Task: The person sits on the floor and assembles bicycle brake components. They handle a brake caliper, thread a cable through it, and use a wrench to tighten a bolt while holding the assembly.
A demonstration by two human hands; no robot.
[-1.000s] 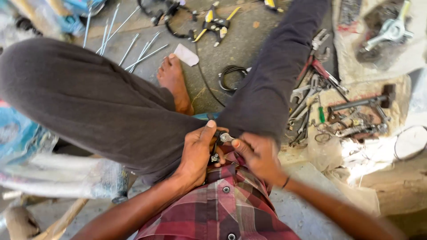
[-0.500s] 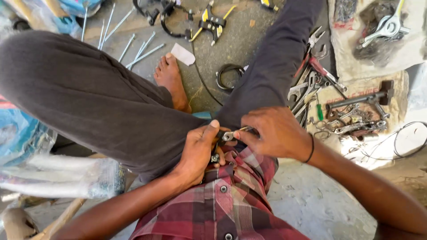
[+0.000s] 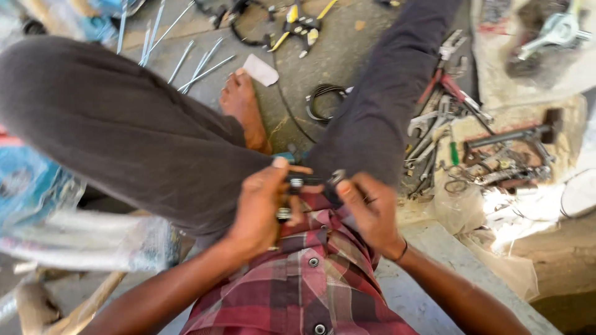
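My right hand has drawn back toward my lap since a moment ago, meeting my left hand again — both pinch a small metal part over my plaid shirt, between my knees. Wrenches and pliers lie heaped on the ground beside my right leg — metal rods past my foot.

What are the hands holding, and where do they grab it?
Both hands hold a small dark metal part in the lap: left hand pinches its left end, right hand its right end. Blur hides what it is.
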